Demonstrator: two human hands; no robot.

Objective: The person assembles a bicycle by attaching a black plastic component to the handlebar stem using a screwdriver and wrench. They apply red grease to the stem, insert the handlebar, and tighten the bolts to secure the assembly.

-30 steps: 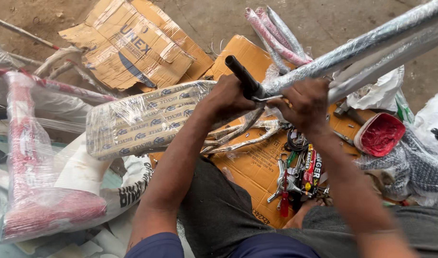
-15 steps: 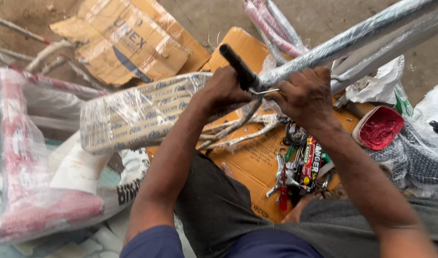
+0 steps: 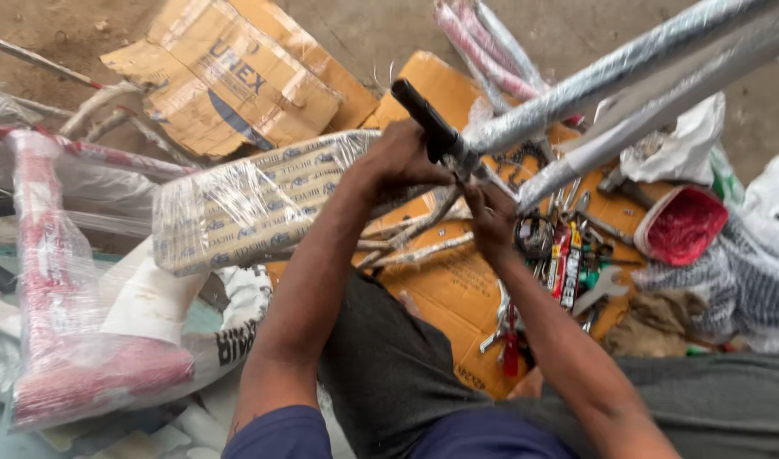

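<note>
**Both hands worked at the end of a wrapped bicycle frame**

The left hand [image 3: 402, 161] was clenched around the black handle [image 3: 423, 119] of a tool, whose dark grip stuck up and away above the knuckles. The tool's working end met the tip of the wrapped frame tube [image 3: 610, 72], a long silver-grey tube in clear plastic that ran in from the upper right corner and ended right between the two hands. The right hand [image 3: 491, 217] sat just below that tip with its fingers curled in against it; whether it truly gripped the tube or only steadied it could not be told.

Directly beneath the hands lay a flattened orange cardboard sheet [image 3: 444, 289] on the ground, with thin pale wrapped rods [image 3: 415, 238] across it. To the right of the right hand a scatter of hand tools [image 3: 568, 263], spanners and red-handled pieces among them, lay on the same cardboard. Near those sat a red tub [image 3: 682, 225] on its side. Left of the left forearm rested a plastic-wrapped printed box [image 3: 253, 204], and further left a red part in clear film [image 3: 58, 340]. A torn brown carton [image 3: 228, 76] lay on the dirt floor beyond.
</note>
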